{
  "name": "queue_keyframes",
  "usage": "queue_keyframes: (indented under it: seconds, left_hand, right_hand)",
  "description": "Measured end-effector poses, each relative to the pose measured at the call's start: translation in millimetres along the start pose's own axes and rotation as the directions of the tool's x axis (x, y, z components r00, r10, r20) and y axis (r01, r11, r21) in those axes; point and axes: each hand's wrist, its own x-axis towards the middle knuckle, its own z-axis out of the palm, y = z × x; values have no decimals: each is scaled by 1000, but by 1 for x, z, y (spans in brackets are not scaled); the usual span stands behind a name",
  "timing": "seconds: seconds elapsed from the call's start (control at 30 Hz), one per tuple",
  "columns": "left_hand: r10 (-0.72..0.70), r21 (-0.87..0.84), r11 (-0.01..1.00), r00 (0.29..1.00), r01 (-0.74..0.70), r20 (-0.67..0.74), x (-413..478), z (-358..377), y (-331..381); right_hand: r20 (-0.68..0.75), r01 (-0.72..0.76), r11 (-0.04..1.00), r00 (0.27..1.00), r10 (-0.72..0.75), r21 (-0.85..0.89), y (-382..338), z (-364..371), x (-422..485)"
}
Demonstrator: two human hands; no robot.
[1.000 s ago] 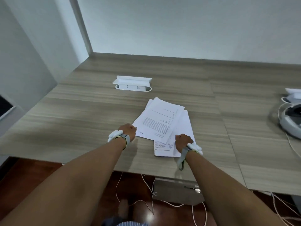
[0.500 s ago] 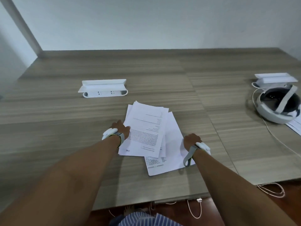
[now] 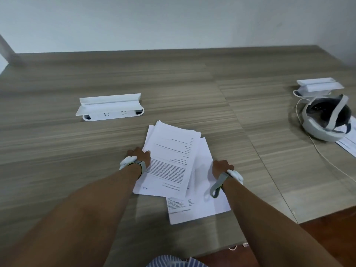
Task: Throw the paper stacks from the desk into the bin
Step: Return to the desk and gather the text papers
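Observation:
A loose paper stack (image 3: 173, 160) of white printed sheets lies fanned out flat on the wooden desk (image 3: 57, 151), just in front of me. My left hand (image 3: 139, 156) is at the stack's left edge, thumb on the top sheet, fingers hidden. My right hand (image 3: 221, 166) rests knuckles-up on the right side of the lower sheets, its fingers curled out of sight. Both wrists wear grey straps with white pods. More white sheets (image 3: 348, 145) lie at the far right, partly under a headset. No bin is in view.
A white socket box (image 3: 110, 107) stands behind the stack on the left, a second one (image 3: 318, 86) at the far right. A white headset (image 3: 325, 120) with a cable (image 3: 327, 160) lies on the right. The desk's front edge is close below my arms.
My view has swung right and closer to the desk. Both hands stay at the sides of the stack; the left hand now sits further up its left edge.

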Motion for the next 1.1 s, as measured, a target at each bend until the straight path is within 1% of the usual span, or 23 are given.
queue_keyframes:
  seconds: [0.1, 0.13, 0.2, 0.3, 0.37, 0.47, 0.5, 0.53, 0.57, 0.6, 0.67, 0.7, 0.73, 0.77, 0.8, 0.83, 0.87, 0.93, 1.0, 1.03, 1.07, 1.1]
  left_hand:
    - [8, -53, 999, 1000, -8, -2, -1, 3, 10]
    - [18, -33, 999, 1000, -18, 12, -4, 4, 13]
    - [13, -51, 999, 999, -11, 29, -9, 5, 19]
    - [16, -165, 986, 999, -11, 28, -8, 17, 21]
    - [24, -185, 983, 999, -15, 42, -14, 23, 21]
    - [49, -240, 970, 999, -45, 10, -19, 29, 29]
    - [62, -221, 974, 997, -52, 39, -21, 29, 32]
    - [74, -174, 983, 994, -60, 77, -21, 31, 34]
    - [79, -144, 988, 990, -61, 120, -24, 31, 33]
    - [83, -141, 988, 987, -63, 138, -24, 30, 31]
    - [99, -194, 979, 981, -66, 169, -16, 19, 28]
    - [111, -238, 969, 979, -68, 172, -16, 16, 25]
    - [133, -326, 941, 985, -91, 108, -39, 7, 30]
    - [151, -400, 912, 982, -93, 115, -42, 5, 29]
    - [188, -461, 882, 971, -101, 148, -37, -2, 29]
    - [215, -506, 857, 959, -96, 182, -35, -5, 25]
    - [240, -560, 825, 945, -78, 221, -36, -5, 20]
    - [261, -663, 748, 933, -32, 249, -35, -3, 11]
    - [254, -715, 699, 927, 21, 276, -30, -7, 4]
    - [244, -731, 679, 918, 68, 313, -29, -9, 3]
    - [248, -749, 654, 905, 107, 346, -30, -10, 4]
    - [261, -771, 626, 901, 117, 348, -32, -11, 8]
  right_hand:
    - [4, -18, 998, 1000, 18, 54, -15, 5, -5]
    - [7, -23, 997, 1000, 23, 68, -20, 7, -7]
    - [26, -36, 991, 999, 33, 128, -27, 12, -12]
    - [97, -78, 973, 994, 58, 216, -38, 15, -17]
    - [145, -116, 953, 986, 77, 281, -42, 14, -18]
    - [205, -115, 930, 978, 44, 349, -43, 11, -22]
    - [217, -99, 933, 976, 24, 345, -39, 14, -20]
    - [202, -75, 947, 979, 11, 313, -34, 18, -17]
    - [179, -66, 945, 984, 8, 320, -30, 19, -19]
    - [161, -40, 964, 987, -3, 264, -24, 21, -21]
    - [176, 47, 991, 982, -69, 124, -20, 16, -18]
    - [199, 125, 991, 971, -131, 45, -14, 18, -15]
    - [204, 222, 974, 953, -226, 41, -9, -4, -23]
    - [210, 237, 967, 945, -252, 94, -8, -10, -25]
    - [208, 209, 963, 948, -243, 173, -9, -13, -23]
    - [177, 165, 951, 960, -215, 263, -10, -12, -19]
    - [208, 125, 927, 956, -207, 353, -8, -12, -19]
    - [274, 43, 822, 932, -238, 567, -7, -12, -22]
    - [275, -7, 697, 922, -273, 717, -6, -17, -20]
    - [282, -27, 663, 917, -281, 748, -9, -20, -21]
    - [271, -16, 660, 919, -286, 752, -13, -24, -20]
    - [254, 13, 673, 921, -296, 739, -17, -27, -22]
